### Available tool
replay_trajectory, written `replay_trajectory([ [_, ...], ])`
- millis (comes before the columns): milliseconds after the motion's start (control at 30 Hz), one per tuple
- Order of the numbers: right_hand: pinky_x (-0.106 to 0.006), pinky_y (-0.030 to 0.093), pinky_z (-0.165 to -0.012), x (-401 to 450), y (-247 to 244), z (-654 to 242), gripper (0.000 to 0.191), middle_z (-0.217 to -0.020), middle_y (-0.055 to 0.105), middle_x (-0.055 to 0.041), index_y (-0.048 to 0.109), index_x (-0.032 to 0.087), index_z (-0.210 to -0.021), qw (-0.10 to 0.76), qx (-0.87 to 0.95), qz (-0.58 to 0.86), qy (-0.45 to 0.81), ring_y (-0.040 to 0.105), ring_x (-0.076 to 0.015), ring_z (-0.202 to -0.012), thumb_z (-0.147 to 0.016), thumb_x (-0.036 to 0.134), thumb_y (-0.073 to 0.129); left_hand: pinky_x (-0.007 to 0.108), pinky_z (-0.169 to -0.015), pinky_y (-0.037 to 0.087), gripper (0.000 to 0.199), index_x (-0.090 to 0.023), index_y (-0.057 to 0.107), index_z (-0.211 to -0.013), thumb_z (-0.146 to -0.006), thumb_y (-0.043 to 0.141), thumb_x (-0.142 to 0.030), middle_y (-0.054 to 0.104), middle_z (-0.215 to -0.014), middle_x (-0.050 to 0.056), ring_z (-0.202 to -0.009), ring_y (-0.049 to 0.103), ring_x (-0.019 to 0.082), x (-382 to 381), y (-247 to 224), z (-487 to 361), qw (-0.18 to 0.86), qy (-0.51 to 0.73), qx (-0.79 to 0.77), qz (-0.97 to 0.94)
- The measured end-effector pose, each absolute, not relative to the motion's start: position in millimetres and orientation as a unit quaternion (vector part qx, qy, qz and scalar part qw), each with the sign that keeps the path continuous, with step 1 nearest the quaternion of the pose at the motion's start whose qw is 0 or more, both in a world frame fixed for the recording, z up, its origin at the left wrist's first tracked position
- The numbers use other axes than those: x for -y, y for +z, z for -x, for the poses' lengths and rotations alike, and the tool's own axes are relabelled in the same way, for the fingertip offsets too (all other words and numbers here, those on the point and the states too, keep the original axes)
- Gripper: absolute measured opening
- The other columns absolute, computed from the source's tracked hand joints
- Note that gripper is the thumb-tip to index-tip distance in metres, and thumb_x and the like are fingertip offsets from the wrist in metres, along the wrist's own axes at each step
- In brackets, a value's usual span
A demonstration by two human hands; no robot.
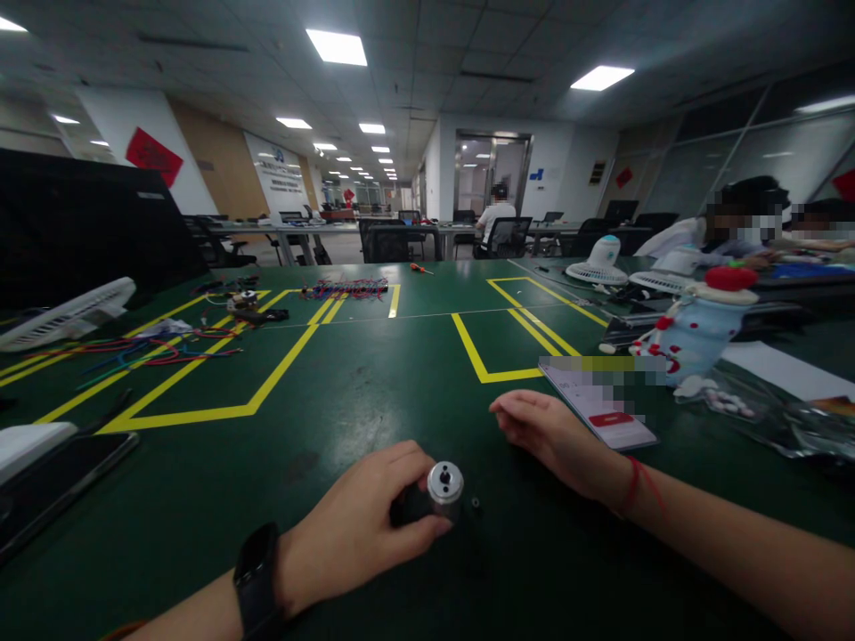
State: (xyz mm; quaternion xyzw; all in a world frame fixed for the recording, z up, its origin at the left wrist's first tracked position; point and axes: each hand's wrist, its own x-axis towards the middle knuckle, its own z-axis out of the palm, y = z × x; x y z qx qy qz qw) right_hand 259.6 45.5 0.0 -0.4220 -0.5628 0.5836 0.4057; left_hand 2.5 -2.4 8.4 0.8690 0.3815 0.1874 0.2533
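A small silver metal cylinder [444, 485] stands upright on the green table, with dark holes in its top face. My left hand [364, 521] holds it from the left, thumb in front and fingers behind. Just right of the cylinder lies a tiny dark part [476, 504]. My right hand [551, 436] rests farther right, near a white booklet [611, 414], its fingers curled together; whether anything is inside them is hidden.
Loose wires [166, 347] and a white fan [73, 312] lie at the left, with a black phone [67, 485] nearer. At the right are a light-blue bottle [708, 329] and a plastic bag [768, 414]. An orange screwdriver [420, 268] lies far back.
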Motion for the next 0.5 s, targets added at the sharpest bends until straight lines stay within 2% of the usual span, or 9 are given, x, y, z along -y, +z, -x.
replay_trajectory([
  [67,-0.025,0.042,-0.059,-52.2,-2.8,-262.2,0.027,-0.078,0.056,-0.0012,0.065,0.015,-0.093,0.437,0.512,0.424,0.606,0.05,-0.011,-0.063,-0.09,0.041,0.057,0.027,-0.066,0.038,0.012,-0.02,0.056,-0.09,-0.087,0.062,-0.03,0.058,-0.09,0.001,-0.078,0.052,0.017,2.4,8.3,-2.0,0.255,0.187,-0.382,-0.868],
  [133,-0.024,0.041,-0.056,-51.7,-1.9,-261.8,0.025,-0.077,0.056,-0.0009,0.064,0.015,-0.091,0.422,0.534,0.425,0.597,0.049,-0.0106,-0.062,-0.089,0.04,0.058,0.027,-0.066,0.038,0.012,-0.02,0.056,-0.091,-0.087,0.063,-0.03,0.057,-0.09,0.0,-0.078,0.052,0.017,2.3,8.0,-1.7,0.256,0.187,-0.382,-0.868],
  [200,-0.024,0.04,-0.057,-44.2,2.1,-259.0,0.021,-0.079,0.058,-0.0009,0.066,0.016,-0.089,0.366,0.625,0.419,0.548,0.05,-0.0107,-0.063,-0.087,0.036,0.063,0.027,-0.067,0.038,0.012,-0.02,0.056,-0.091,-0.087,0.064,-0.029,0.057,-0.09,0.0,-0.078,0.052,0.017,2.2,7.6,-1.5,0.257,0.187,-0.381,-0.868],
  [300,-0.025,0.043,-0.064,-29.2,7.7,-253.1,0.014,-0.089,0.06,-0.0018,0.071,0.018,-0.088,0.246,0.809,0.352,0.401,0.054,-0.0127,-0.073,-0.077,0.027,0.073,0.027,-0.066,0.037,0.013,-0.02,0.056,-0.091,-0.087,0.064,-0.03,0.057,-0.089,0.0,-0.077,0.052,0.017,2.3,7.1,-1.5,0.254,0.186,-0.383,-0.869],
  [367,-0.026,0.044,-0.068,-22.8,8.8,-249.7,0.013,-0.093,0.059,-0.0018,0.072,0.019,-0.086,0.215,0.862,0.313,0.336,0.056,-0.0139,-0.079,-0.074,0.022,0.075,0.027,-0.065,0.037,0.014,-0.02,0.057,-0.09,-0.087,0.063,-0.032,0.057,-0.088,0.0,-0.077,0.052,0.017,2.6,7.0,-1.6,0.249,0.186,-0.386,-0.869],
  [500,-0.024,0.043,-0.063,-19.8,11.0,-240.7,0.008,-0.089,0.057,-0.0013,0.071,0.019,-0.087,0.291,0.835,0.34,0.32,0.054,-0.012,-0.073,-0.081,0.023,0.071,0.027,-0.065,0.038,0.015,-0.02,0.057,-0.09,-0.087,0.063,-0.033,0.057,-0.088,0.0,-0.076,0.052,0.017,2.8,6.6,-1.9,0.246,0.186,-0.389,-0.868],
])
